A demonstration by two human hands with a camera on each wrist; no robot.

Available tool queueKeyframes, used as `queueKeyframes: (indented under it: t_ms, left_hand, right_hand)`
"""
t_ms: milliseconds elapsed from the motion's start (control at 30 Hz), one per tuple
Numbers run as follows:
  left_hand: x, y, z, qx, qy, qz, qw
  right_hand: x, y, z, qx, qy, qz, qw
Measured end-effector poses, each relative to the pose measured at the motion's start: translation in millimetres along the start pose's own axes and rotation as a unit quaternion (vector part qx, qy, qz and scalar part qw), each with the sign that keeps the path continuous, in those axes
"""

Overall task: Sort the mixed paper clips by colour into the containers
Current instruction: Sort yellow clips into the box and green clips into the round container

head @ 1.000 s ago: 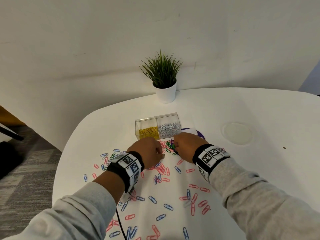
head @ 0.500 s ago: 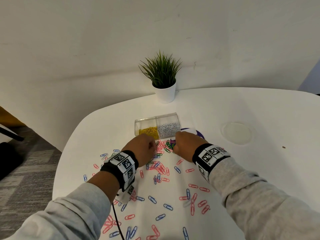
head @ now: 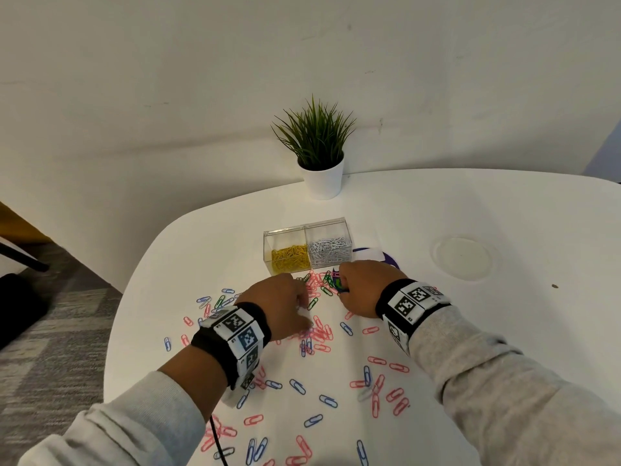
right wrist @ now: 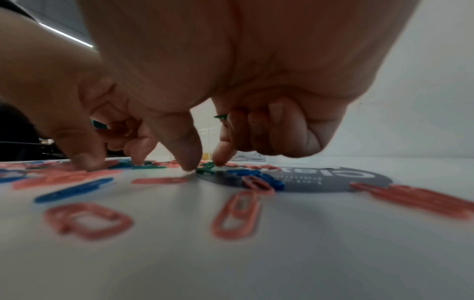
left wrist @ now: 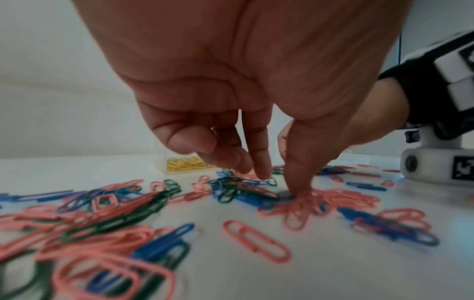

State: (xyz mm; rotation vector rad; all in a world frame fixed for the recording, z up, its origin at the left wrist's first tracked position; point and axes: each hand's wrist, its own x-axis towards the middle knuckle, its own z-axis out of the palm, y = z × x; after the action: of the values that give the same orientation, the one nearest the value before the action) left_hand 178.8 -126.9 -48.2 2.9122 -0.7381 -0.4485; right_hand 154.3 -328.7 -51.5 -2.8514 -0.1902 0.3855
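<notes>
Pink, blue and green paper clips (head: 319, 334) lie scattered over the white table (head: 504, 213). A clear two-part container (head: 307, 230) holds yellow clips (head: 290, 258) on the left and white clips (head: 329, 252) on the right. My left hand (head: 302, 297) points thumb and forefinger down onto the pile (left wrist: 282, 182); a green clip shows in its curled fingers (right wrist: 98, 124). My right hand (head: 341, 284) sets thumb and forefinger on a green cluster (right wrist: 205, 169), and a green clip (right wrist: 220, 116) sticks out of its curled fingers.
A potted plant (head: 322, 156) stands behind the container. A dark round disc (head: 391, 262) lies under my right hand, and a clear round lid (head: 465, 258) lies to the right. The table's rounded left edge (head: 134, 280) drops to carpet.
My left hand reached towards the container, then drew back a little onto the pile. My right hand has stayed over the green cluster.
</notes>
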Motion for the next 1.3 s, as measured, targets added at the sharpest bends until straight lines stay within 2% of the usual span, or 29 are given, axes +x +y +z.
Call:
queueKeyframes:
  t_ms: [67,167,333,500,567,633,700,767,867,967,1033,1067,1100,1167,1200,1233,1300]
  left_hand:
    - [-1.6,0.8,-3.6,-0.001,0.010,0.008,1.000]
    - [0.4,7.6,-4.8,0.044,0.061,0.024,0.997]
    - [6.4,18.9,3.6,0.103,0.035,0.017,0.994]
    - [5.2,24.2,4.1,0.119,0.048,0.034,0.991]
    - [4.2,22.0,-1.7,0.073,0.051,0.016,0.996]
    - [5.6,15.8,-9.2,-0.065,0.077,-0.056,0.993]
    - [9.6,9.4,-14.1,-0.255,0.121,-0.128,0.951]
    - [13.4,5.8,-15.3,-0.391,0.113,-0.142,0.902]
    - [16.0,7.0,-17.0,-0.464,0.074,-0.133,0.873]
    - [15.2,17.0,-19.2,-0.547,0.031,-0.177,0.817]
    - [16.3,21.0,-16.9,-0.580,0.013,-0.195,0.791]
    - [17.9,21.7,-14.7,-0.578,0.011,-0.189,0.793]
    - [19.3,21.7,-12.3,-0.544,0.016,-0.169,0.821]
    - [19.9,20.2,-9.8,-0.354,0.034,-0.087,0.931]
    - [19.5,19.6,-7.9,-0.237,0.039,-0.040,0.970]
    - [18.2,19.9,-6.9,-0.134,0.040,-0.005,0.990]
    - [15.7,21.0,-3.9,0.003,0.041,0.042,0.998]
  right_hand:
    - [1.0,0.4,0.3,-0.001,-0.007,-0.007,1.000]
    - [1.4,-1.7,0.6,-0.006,-0.025,-0.017,1.000]
    - [-1.8,-5.7,-2.1,0.030,-0.003,-0.002,1.000]
    - [1.5,-5.8,-2.5,0.107,0.011,0.021,0.994]
    - [1.4,-5.2,-2.3,0.114,0.019,0.013,0.993]
    - [0.0,-3.6,-2.8,0.111,0.026,-0.003,0.993]
    - [-1.4,-2.2,-3.5,0.092,0.025,-0.027,0.995]
    - [-1.0,-1.5,-3.9,0.068,0.017,-0.050,0.996]
    - [0.7,-0.6,-2.6,0.039,0.000,-0.062,0.997]
    - [1.0,1.5,0.0,0.019,-0.008,-0.059,0.998]
    - [1.5,3.8,0.8,0.034,0.007,-0.046,0.998]
    - [1.9,4.8,1.0,0.041,0.016,-0.042,0.998]
    - [2.1,5.3,0.9,0.045,0.023,-0.040,0.998]
    - [2.7,5.5,1.6,0.047,0.027,-0.037,0.998]
    - [3.2,5.3,2.1,0.043,0.025,-0.038,0.998]
    - [3.6,5.0,2.3,0.038,0.023,-0.038,0.998]
    - [3.9,4.8,2.2,0.033,0.022,-0.033,0.999]
